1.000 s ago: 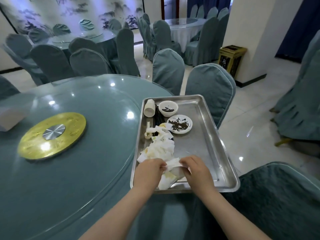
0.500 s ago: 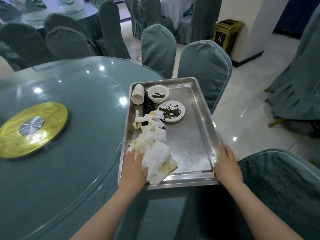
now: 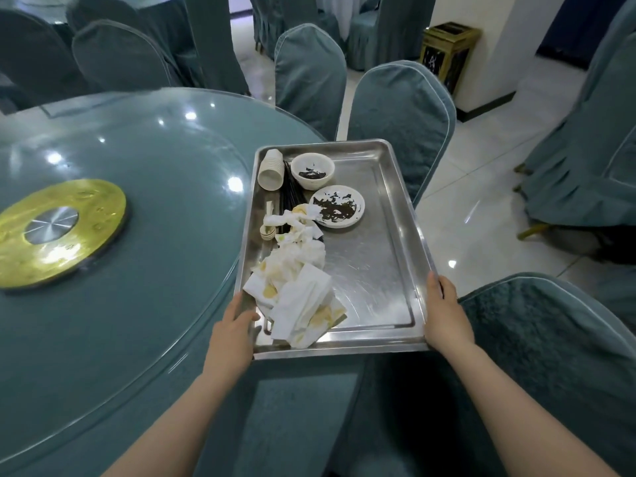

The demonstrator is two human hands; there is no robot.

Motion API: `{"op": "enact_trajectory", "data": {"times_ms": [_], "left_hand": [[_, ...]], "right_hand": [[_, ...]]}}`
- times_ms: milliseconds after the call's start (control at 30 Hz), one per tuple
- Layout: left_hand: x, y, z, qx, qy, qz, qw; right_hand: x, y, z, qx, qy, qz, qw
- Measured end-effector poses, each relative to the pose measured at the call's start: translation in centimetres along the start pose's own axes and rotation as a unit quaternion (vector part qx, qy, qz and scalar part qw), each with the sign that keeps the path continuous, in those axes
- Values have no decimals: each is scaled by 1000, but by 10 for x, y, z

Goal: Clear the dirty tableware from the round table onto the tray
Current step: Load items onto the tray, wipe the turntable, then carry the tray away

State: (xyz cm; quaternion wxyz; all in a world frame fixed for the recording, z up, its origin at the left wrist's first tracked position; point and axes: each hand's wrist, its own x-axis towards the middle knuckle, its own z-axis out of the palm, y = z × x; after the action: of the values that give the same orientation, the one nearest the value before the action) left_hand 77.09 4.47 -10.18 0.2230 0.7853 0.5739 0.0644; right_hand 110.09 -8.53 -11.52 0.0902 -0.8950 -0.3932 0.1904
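Note:
A steel tray (image 3: pixel 378 256) sits at the right edge of the round glass-topped table (image 3: pixel 137 235), partly overhanging it. On the tray lie a stack of white cups (image 3: pixel 271 168) on its side, a dirty white bowl (image 3: pixel 312 170), a stained saucer (image 3: pixel 337 206), black chopsticks (image 3: pixel 290 197), a small spoon (image 3: pixel 267 228) and a heap of soiled white napkins (image 3: pixel 299 287). My left hand (image 3: pixel 232 333) grips the tray's near left corner. My right hand (image 3: pixel 445 315) grips the near right rim.
A gold lazy-Susan hub (image 3: pixel 58 232) lies at the table's left. Covered chairs (image 3: pixel 399 108) stand close behind the tray, and another chair back (image 3: pixel 537 356) is just right of my right hand. A gold bin (image 3: pixel 447 53) stands by the wall.
My hands left the napkins in the tray's near middle and moved apart to its two near corners. The left hand slid off the napkin heap onto the rim. The view tilted down.

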Motion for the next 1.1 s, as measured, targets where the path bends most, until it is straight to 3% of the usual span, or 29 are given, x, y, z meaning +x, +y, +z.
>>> {"op": "enact_trajectory", "data": {"times_ms": [267, 367, 533, 667, 867, 1100], "left_hand": [[-65, -31, 6, -7, -6, 7, 1000], [-85, -41, 8, -12, -9, 0, 1000], [-84, -54, 0, -21, 7, 48, 999], [-51, -44, -11, -53, 39, 10, 998], [0, -35, -8, -35, -8, -55, 998], [-13, -32, 9, -105, -2, -104, 989]], "right_hand": [[-75, 28, 28, 61, 19, 20, 998], [-99, 33, 31, 33, 33, 1, 999], [-91, 38, 20, 57, 41, -27, 997], [-60, 32, 4, 103, 16, -44, 994], [-18, 26, -1, 153, -2, -52, 987], [-20, 30, 7, 231, -10, -55, 971]]}}
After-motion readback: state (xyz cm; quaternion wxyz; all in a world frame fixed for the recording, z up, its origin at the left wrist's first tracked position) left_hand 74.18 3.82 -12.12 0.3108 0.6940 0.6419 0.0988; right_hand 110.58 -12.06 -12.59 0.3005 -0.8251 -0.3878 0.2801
